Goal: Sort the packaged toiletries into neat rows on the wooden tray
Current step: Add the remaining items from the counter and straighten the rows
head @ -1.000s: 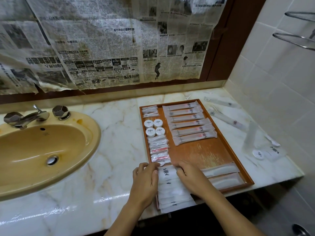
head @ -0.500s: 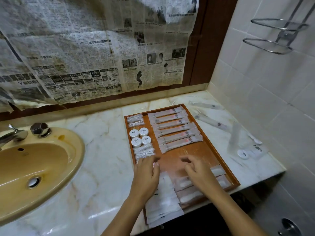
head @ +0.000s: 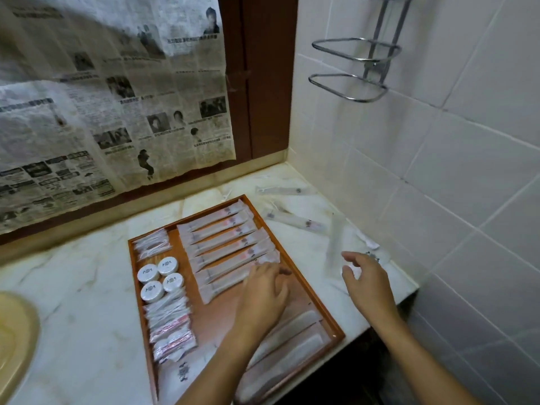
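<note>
The wooden tray point(head: 295, 270) lies on the marble counter. It holds a row of long wrapped packets point(head: 225, 238), round white tins point(head: 159, 276), small sachets point(head: 171, 325) down its left side and flat clear packets point(head: 289, 343) at its near end. My left hand point(head: 264, 290) hovers over the tray's middle, its fingertips at the nearest long packet, fingers loosely spread and holding nothing. My right hand point(head: 366, 283) is over the counter to the right of the tray, fingers relaxed and holding nothing. Loose packets point(head: 298, 222) lie beyond it on the counter.
A clear upright tube point(head: 336, 244) and a white packet point(head: 369, 244) sit near the tiled right wall. A chrome rack point(head: 356, 68) hangs on that wall. Newspaper point(head: 111, 97) covers the mirror behind. The yellow sink's rim point(head: 17, 340) shows at far left.
Both hands left the flat packets at the tray's near end. My left hand moved up to the long packets; my right hand moved right off the tray. The view swung right.
</note>
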The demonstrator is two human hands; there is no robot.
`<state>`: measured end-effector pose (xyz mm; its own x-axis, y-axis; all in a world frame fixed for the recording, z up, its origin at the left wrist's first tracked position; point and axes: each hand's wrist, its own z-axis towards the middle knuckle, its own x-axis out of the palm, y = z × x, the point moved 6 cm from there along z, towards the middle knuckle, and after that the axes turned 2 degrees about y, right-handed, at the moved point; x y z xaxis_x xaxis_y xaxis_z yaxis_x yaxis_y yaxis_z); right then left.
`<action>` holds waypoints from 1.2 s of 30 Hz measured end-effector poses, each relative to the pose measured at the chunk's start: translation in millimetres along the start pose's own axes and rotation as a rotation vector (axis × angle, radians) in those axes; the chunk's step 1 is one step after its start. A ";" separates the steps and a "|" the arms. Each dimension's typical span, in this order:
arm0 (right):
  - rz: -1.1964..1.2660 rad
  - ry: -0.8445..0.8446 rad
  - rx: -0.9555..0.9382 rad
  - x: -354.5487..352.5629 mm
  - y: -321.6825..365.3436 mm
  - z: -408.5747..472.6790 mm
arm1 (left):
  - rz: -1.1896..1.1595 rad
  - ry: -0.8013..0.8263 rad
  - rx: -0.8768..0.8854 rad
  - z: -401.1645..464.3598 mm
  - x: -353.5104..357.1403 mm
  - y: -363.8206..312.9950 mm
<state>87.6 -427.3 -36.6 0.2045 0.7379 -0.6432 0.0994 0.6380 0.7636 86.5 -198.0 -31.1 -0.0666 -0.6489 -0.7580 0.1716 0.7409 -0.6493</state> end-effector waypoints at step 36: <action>-0.398 0.223 0.039 -9.4 -105.3 89.9 | 0.337 0.305 0.195 96.2 164.9 -74.3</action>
<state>162.8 -521.2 -105.9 -0.0711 0.4690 -0.8804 0.1654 0.8759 0.4532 157.3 -376.7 -101.9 -0.2558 -0.2771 -0.9262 0.4119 0.8355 -0.3637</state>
